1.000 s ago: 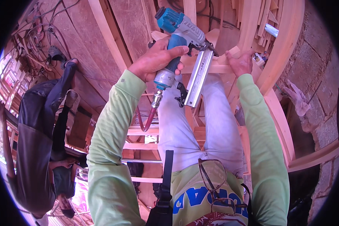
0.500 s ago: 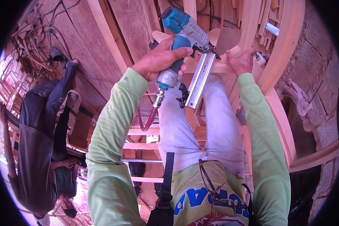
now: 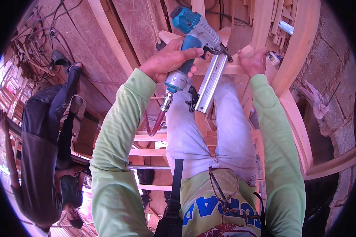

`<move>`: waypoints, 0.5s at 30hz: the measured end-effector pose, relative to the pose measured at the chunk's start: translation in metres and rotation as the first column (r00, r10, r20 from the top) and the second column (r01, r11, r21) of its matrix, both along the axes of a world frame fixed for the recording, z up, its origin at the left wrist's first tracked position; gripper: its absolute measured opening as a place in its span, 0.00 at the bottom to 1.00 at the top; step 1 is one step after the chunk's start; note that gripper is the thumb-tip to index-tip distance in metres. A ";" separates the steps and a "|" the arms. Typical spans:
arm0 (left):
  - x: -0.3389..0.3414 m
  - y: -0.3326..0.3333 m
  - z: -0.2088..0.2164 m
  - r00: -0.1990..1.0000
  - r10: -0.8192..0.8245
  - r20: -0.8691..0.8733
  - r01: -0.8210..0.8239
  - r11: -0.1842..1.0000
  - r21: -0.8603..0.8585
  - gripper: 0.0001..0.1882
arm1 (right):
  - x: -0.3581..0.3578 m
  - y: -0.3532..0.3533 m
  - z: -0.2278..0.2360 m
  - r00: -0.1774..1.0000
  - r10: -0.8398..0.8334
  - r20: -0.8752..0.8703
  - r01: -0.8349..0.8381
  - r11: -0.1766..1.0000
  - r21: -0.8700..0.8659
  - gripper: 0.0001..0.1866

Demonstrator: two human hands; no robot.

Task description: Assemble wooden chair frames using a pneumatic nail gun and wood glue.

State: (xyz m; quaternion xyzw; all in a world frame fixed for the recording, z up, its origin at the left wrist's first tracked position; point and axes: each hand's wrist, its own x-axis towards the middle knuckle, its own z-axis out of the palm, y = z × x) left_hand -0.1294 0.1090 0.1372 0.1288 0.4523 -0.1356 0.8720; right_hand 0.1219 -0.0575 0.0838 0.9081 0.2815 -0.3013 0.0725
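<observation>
My left hand [image 3: 168, 61] is wrapped round the handle of a teal and silver pneumatic nail gun [image 3: 209, 37]. Its long silver magazine [image 3: 210, 85] slants down toward my legs, and a red air hose [image 3: 159, 123] hangs from the fitting at its base. The gun's nose sits close to a pale wooden rail [image 3: 235, 70] above my knees. On the right, my right hand [image 3: 253, 63] is closed at the end of that rail, by a small wood block [image 3: 246, 51]; its fingertips are partly hidden.
Curved wooden frame parts [image 3: 298, 47] rise on the right beside a rough block wall [image 3: 336, 71]. Tangled hoses [image 3: 39, 51] lie at far left. A co-worker in dark clothes [image 3: 39, 150] is at left, with another person behind. Wooden slats [image 3: 150, 152] lie beneath me.
Both hands keep their holds, and the nail gun has barely shifted. At left, the co-workers have moved slightly.
</observation>
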 end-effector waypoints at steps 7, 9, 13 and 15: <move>0.003 0.002 -0.005 0.999 -0.029 0.023 0.029 0.999 -0.013 0.14 | 0.001 -0.002 0.000 1.000 -0.004 -0.004 0.004 1.000 0.009 0.46; 0.003 0.000 -0.008 1.000 -0.016 0.022 0.016 1.000 0.002 0.14 | 0.001 -0.001 -0.001 1.000 -0.008 -0.007 0.008 1.000 0.013 0.46; 0.006 0.003 -0.009 0.999 -0.042 0.031 0.042 0.999 0.008 0.13 | 0.003 -0.003 -0.002 1.000 0.001 0.006 -0.001 1.000 0.030 0.46; 0.006 0.003 -0.011 0.998 -0.056 0.027 0.057 0.998 -0.014 0.13 | 0.003 -0.004 -0.002 1.000 -0.006 -0.004 0.006 1.000 0.030 0.46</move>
